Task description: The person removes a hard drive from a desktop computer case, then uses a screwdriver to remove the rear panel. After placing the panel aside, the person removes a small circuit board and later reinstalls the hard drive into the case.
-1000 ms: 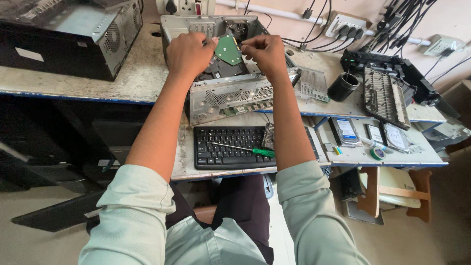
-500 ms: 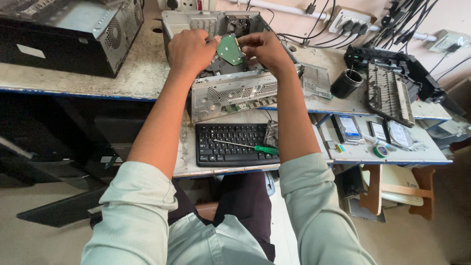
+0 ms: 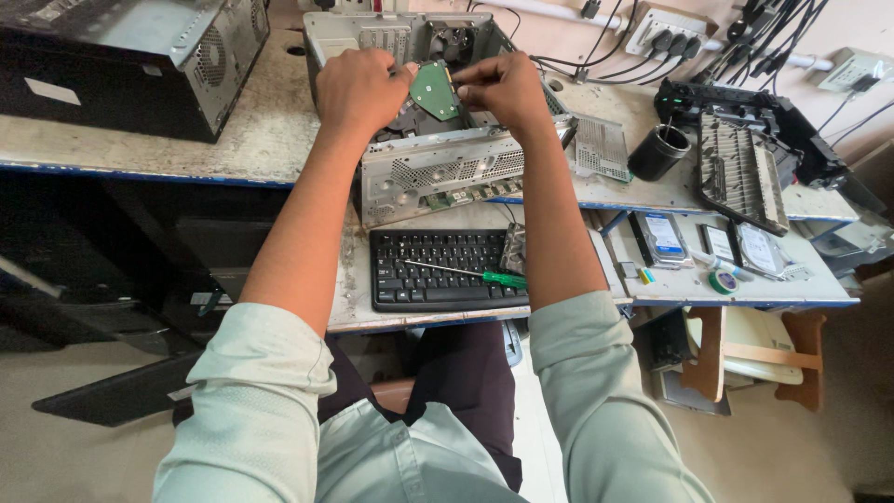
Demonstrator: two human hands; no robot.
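A small green circuit board [image 3: 435, 90] is held between both hands above an open grey computer case [image 3: 438, 172] on the bench. My left hand [image 3: 358, 88] grips the board's left edge. My right hand [image 3: 506, 90] pinches its right edge with the fingertips. Inside the case, dark parts show beneath the board. A black keyboard [image 3: 438, 270] lies in front of the case, with a green-handled screwdriver [image 3: 470, 274] resting across its keys.
A black computer tower [image 3: 130, 56] lies at the back left. To the right are a perforated metal panel [image 3: 601, 147], a black cup [image 3: 658, 152], a black plastic housing [image 3: 745, 158] and several hard drives [image 3: 663, 237]. Cables and sockets [image 3: 666, 33] line the wall.
The view has shifted slightly, so the bench sits a bit lower in the picture. Both hands stay on the green board over the case with little movement.
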